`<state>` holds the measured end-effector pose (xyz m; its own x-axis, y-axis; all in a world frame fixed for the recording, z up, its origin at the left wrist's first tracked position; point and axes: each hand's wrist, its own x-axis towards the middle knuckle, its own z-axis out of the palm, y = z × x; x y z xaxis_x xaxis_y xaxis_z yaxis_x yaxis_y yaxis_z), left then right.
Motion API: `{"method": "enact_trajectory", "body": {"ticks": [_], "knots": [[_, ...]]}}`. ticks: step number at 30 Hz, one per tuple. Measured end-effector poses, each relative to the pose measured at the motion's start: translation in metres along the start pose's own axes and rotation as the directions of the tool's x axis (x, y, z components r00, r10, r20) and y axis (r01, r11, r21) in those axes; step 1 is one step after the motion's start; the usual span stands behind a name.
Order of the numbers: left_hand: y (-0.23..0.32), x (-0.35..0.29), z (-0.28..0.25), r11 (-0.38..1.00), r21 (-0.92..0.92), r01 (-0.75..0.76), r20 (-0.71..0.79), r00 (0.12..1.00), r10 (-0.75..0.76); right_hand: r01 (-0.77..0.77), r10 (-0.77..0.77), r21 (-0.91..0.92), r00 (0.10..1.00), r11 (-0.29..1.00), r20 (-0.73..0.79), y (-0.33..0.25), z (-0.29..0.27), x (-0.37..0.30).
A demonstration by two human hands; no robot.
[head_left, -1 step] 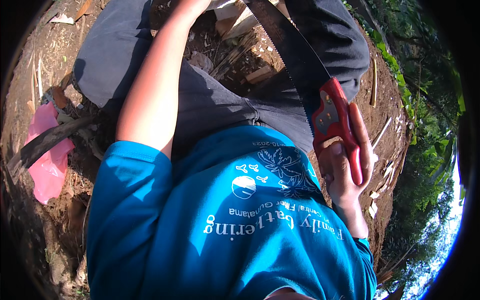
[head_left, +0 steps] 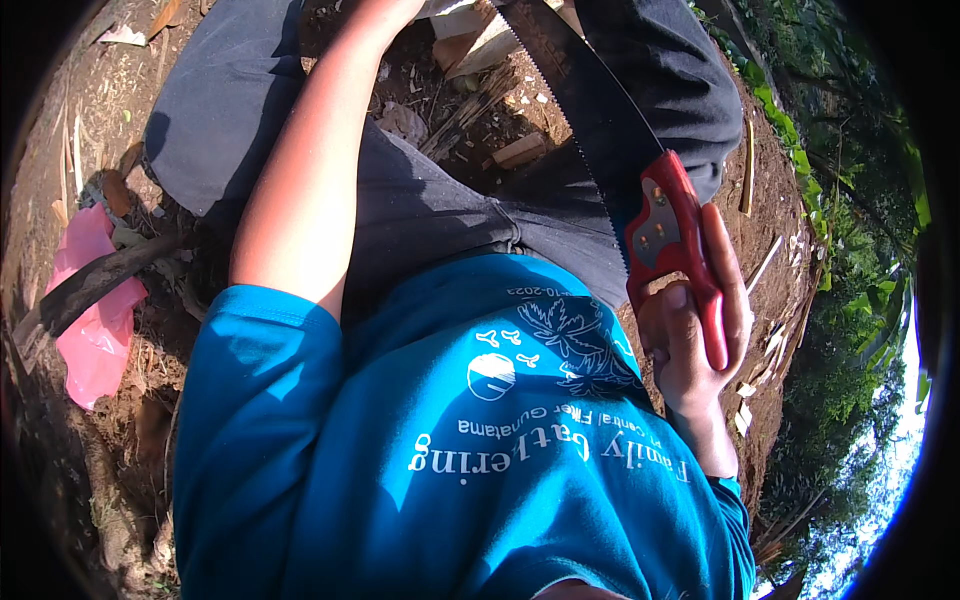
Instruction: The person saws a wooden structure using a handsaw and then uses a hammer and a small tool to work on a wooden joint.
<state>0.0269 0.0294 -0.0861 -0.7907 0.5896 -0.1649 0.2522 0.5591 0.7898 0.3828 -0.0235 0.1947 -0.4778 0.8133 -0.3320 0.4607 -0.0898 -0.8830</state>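
My right hand [head_left: 688, 355] is wrapped around the red handle of a curved pruning saw [head_left: 605, 115]. The saw's dark toothed blade slants up and left across my lap, and its far end reaches the top edge of the view beside some pale wood [head_left: 487, 45]. My left forearm stretches forward over my left thigh. Only the wrist end of my left hand [head_left: 388, 14] shows at the top edge; its fingers are out of view, so what they hold or touch is hidden. Where the blade meets the wood cannot be made out.
Between my legs lie wood offcuts [head_left: 520, 150] and chips on brown soil. On the left, a dark stick [head_left: 105, 275] crosses a pink plastic bag [head_left: 95, 350]. Wood slivers [head_left: 765, 265] are scattered at the right, with green plants [head_left: 850, 330] beyond.
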Motion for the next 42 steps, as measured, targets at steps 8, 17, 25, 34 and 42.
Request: {"method": "enact_trajectory", "body": {"ticks": [8,17,25,34,42], "knots": [[0.003,0.005,0.002,0.999,-0.036,-0.030,0.086,0.996,0.033,0.223,-0.223,0.190,0.975,0.956,-0.024,0.035,0.106,0.181],[0.016,-0.005,-0.005,0.997,-0.066,0.026,0.078,0.997,-0.021,0.452,-0.440,0.213,0.892,0.866,-0.103,0.064,0.130,0.206],[0.015,0.002,0.000,0.999,-0.048,0.013,0.038,0.999,-0.012,0.347,-0.345,0.032,0.937,0.937,-0.055,0.068,0.056,0.062],[-0.004,0.002,0.010,0.993,-0.105,0.047,-0.006,0.999,-0.048,0.040,-0.039,0.012,0.999,0.999,-0.030,0.009,0.012,-0.005],[-0.030,0.012,0.022,0.951,-0.302,-0.072,-0.028,0.997,0.067,0.170,-0.168,0.218,0.985,0.961,-0.028,0.051,0.102,0.154]]}}
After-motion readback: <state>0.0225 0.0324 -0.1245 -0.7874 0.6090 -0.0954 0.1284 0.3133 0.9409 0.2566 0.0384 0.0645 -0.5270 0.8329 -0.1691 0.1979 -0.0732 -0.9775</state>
